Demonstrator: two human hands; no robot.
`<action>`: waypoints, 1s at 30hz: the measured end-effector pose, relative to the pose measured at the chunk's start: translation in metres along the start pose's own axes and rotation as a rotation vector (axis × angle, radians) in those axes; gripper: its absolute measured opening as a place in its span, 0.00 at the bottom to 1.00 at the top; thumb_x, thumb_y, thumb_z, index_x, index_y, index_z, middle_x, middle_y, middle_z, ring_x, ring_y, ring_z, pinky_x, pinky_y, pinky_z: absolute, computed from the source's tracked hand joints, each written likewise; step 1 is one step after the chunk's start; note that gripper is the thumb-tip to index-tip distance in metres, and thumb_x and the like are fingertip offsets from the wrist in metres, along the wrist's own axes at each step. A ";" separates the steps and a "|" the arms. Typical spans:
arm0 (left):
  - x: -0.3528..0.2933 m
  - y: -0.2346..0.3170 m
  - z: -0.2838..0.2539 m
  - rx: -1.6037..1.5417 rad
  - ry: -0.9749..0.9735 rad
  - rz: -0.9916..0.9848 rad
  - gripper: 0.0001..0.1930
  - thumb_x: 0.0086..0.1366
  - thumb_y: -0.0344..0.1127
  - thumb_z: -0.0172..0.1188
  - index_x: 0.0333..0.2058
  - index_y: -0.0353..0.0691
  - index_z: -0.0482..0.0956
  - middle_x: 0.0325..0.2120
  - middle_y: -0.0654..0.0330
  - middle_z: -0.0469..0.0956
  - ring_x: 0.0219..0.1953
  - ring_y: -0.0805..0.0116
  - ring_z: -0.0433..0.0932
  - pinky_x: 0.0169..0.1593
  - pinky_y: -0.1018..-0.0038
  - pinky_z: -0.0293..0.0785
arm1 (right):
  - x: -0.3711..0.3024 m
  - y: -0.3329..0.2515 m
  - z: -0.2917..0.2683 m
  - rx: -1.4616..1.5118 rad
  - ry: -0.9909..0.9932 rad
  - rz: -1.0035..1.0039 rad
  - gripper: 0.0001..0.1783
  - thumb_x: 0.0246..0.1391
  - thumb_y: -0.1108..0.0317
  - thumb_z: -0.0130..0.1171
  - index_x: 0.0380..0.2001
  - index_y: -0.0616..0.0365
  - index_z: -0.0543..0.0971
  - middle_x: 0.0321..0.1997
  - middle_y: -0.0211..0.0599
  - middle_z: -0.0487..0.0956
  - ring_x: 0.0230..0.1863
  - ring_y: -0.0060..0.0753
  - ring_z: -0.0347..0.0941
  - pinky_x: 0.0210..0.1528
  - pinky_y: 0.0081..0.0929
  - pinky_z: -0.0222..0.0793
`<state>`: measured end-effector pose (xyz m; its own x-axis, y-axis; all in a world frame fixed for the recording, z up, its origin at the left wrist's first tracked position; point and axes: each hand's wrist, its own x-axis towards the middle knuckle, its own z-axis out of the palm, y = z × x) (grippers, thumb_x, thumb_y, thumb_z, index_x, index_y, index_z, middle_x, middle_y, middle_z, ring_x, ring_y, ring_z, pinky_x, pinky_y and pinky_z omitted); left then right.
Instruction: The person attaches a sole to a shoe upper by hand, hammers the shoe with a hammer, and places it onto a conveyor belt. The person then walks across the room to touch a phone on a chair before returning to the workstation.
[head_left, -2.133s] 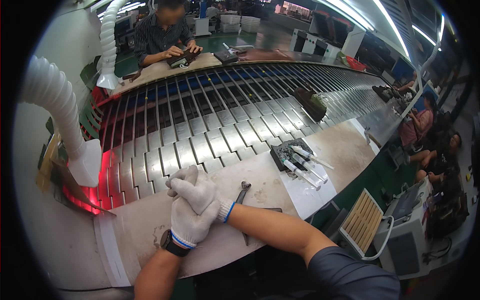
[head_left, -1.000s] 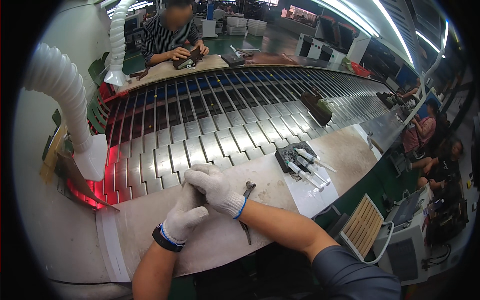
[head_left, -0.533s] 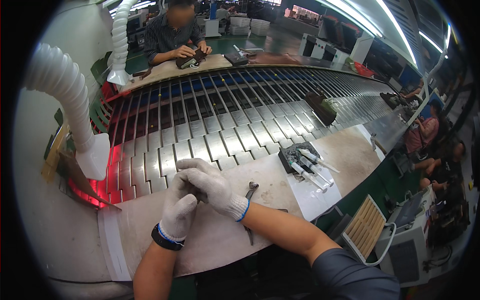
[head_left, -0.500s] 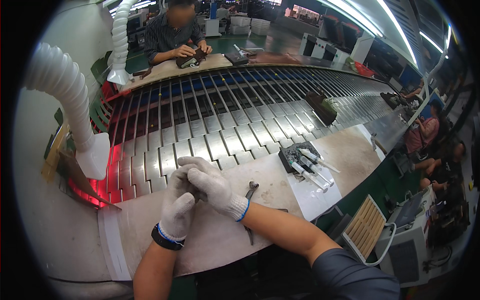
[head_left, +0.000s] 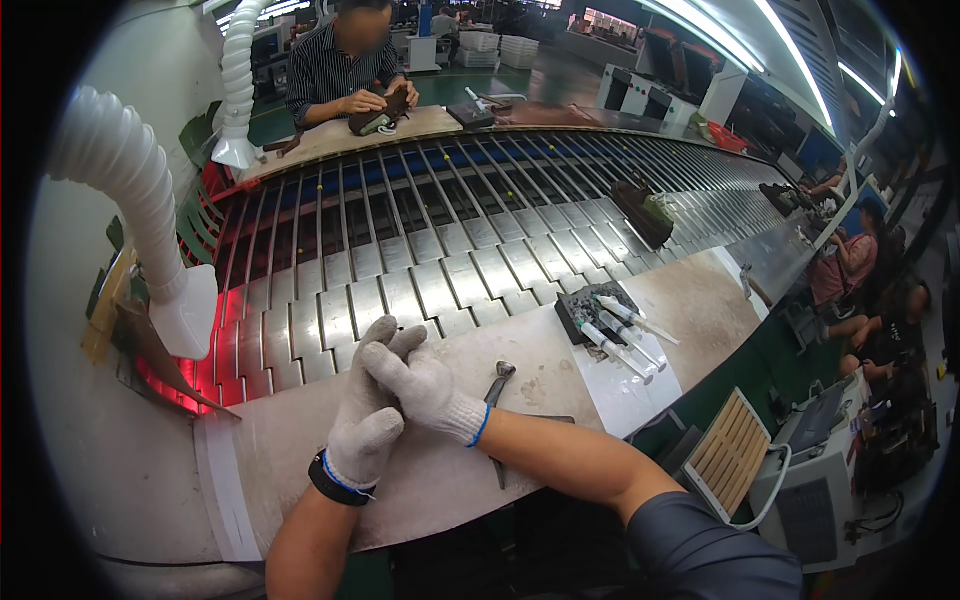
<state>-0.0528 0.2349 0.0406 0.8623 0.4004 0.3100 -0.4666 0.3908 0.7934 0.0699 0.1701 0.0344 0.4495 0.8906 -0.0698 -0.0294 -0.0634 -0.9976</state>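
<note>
Both my hands wear white knitted gloves with blue trim at the cuffs, and they are pressed together over the worktable. My left hand has its fingers stretched out and its thumb apart. Across its fingers lies my right hand, whose fingers curl round it. Nothing else shows between the palms, though they hide each other in part. Just right of my right wrist lies a hand tool with a rounded metal head and dark handle, partly covered by my forearm.
Several white syringes rest on a dark block at right. Beyond the table runs a slatted metal conveyor carrying a dark shoe. A white flexible duct hangs at left. Across the conveyor, a person handles another dark shoe.
My clasped hands have shifted slightly, and the fingertips have turned more upward, with the right fingers further across the left. The person opposite has tilted the shoe. The tool and syringes have not moved.
</note>
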 end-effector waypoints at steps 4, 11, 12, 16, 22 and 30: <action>0.001 0.003 0.004 -0.020 -0.031 -0.037 0.61 0.56 0.49 0.80 0.81 0.44 0.49 0.74 0.47 0.64 0.77 0.52 0.61 0.81 0.57 0.55 | -0.002 0.001 0.001 -0.025 0.052 0.030 0.58 0.62 0.27 0.64 0.65 0.81 0.72 0.65 0.69 0.78 0.72 0.55 0.75 0.71 0.39 0.72; 0.001 0.006 -0.013 0.349 0.050 0.084 0.52 0.58 0.49 0.74 0.75 0.33 0.61 0.70 0.48 0.69 0.75 0.54 0.65 0.79 0.60 0.58 | 0.003 0.008 0.007 0.165 -0.089 -0.189 0.48 0.66 0.37 0.65 0.67 0.75 0.73 0.64 0.58 0.80 0.67 0.50 0.77 0.68 0.39 0.75; 0.000 0.007 -0.010 0.331 0.073 0.099 0.48 0.60 0.50 0.74 0.73 0.32 0.65 0.71 0.49 0.69 0.75 0.56 0.65 0.79 0.60 0.58 | 0.010 0.020 0.001 0.112 -0.123 -0.121 0.41 0.68 0.46 0.63 0.71 0.68 0.69 0.67 0.53 0.77 0.69 0.43 0.74 0.69 0.38 0.73; -0.001 0.007 -0.009 0.231 0.127 0.243 0.48 0.61 0.51 0.74 0.74 0.31 0.64 0.72 0.48 0.69 0.76 0.56 0.65 0.79 0.60 0.58 | 0.003 -0.008 0.000 -0.027 -0.195 -0.169 0.40 0.69 0.45 0.62 0.68 0.71 0.73 0.64 0.54 0.80 0.67 0.43 0.77 0.67 0.39 0.75; 0.001 0.011 -0.012 0.239 0.010 0.184 0.50 0.62 0.54 0.75 0.73 0.31 0.63 0.72 0.46 0.70 0.76 0.54 0.66 0.80 0.58 0.58 | 0.000 -0.006 0.004 -0.208 -0.129 -0.146 0.40 0.69 0.38 0.59 0.54 0.74 0.83 0.53 0.63 0.86 0.60 0.54 0.82 0.64 0.44 0.76; 0.003 0.015 -0.011 0.144 -0.017 0.128 0.50 0.61 0.55 0.76 0.74 0.35 0.63 0.69 0.45 0.72 0.73 0.51 0.69 0.80 0.56 0.59 | -0.001 0.000 0.014 -0.113 -0.031 -0.173 0.35 0.72 0.43 0.59 0.60 0.69 0.79 0.58 0.56 0.84 0.63 0.49 0.81 0.65 0.42 0.76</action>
<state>-0.0593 0.2510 0.0476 0.8013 0.4250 0.4211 -0.5411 0.2147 0.8131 0.0569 0.1758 0.0347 0.4114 0.9059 0.1009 0.1474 0.0432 -0.9881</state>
